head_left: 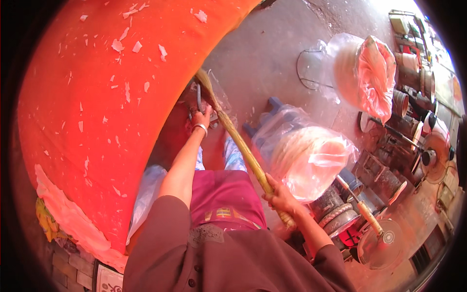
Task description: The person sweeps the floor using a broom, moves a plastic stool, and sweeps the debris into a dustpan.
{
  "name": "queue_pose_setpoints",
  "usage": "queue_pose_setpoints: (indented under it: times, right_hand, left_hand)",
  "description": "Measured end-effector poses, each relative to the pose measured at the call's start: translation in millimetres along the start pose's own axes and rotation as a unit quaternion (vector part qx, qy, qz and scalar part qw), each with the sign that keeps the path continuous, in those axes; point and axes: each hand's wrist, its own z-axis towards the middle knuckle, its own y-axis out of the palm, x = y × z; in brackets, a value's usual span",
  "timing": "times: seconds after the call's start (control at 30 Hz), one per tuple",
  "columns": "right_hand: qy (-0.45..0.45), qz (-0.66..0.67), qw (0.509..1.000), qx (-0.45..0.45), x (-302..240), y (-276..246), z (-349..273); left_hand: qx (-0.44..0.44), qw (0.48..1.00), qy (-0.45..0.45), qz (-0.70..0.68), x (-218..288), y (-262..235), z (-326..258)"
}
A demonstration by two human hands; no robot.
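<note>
My right hand [281,195] is closed around the lower part of a long straw broom [239,141], whose yellowish stalk slants up and away to the left. The broom's brown bristle end lies by the edge of a large red-orange cloth-covered surface [104,112]. My left hand [201,118], with a pale bangle on the wrist, is closed on an upright grey handle [199,97] just beside the bristles. What the handle belongs to is mostly hidden by the hand and the broom. White flakes [137,47] lie scattered over the red covering.
Close on my right, a clear plastic bag [311,155] holds a stack of round pale sheets on a blue stool [272,109]. Farther off stands another bagged stack [374,73]. Pots, buckets and a standing fan [382,241] crowd the right side. Grey concrete floor [262,58] lies ahead.
</note>
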Motion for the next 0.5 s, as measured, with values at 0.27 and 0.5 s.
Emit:
queue_pose_setpoints:
  times: [0.27,0.5]
  right_hand:
    - [-0.124,-0.062,0.973,0.184,91,23,4]
    - [-0.059,-0.046,0.965,0.25,129,40,79]
  left_hand:
    - [-0.004,0.999,0.028,-0.041,8,-51,-30]
    - [0.022,0.998,0.054,-0.038,-33,-68,-49]
